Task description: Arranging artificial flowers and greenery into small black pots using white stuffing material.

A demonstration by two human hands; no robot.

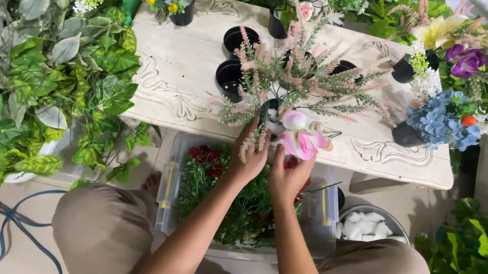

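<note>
Pink flower (303, 140) sits at the table's (176, 78) near edge, pinched by the right hand (289, 177). Left hand (249, 156) grips the feathery sprigs (302, 79). Bare tabletop lies toward 10 o'clock; empty black pots (233, 60) crowd 12.

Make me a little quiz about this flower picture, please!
1. True or false: the pink flower is next to the right hand.
2. Which colour are the empty pots on the table? A) black B) red C) yellow
3. What lies in the metal bowl on the floor?

Key
1. True. The right hand touches it from below, while the left hand holds the pink feathery stems in a small pot.
2. A, black.
3. White chunks; what they are made of cannot be told.
</note>
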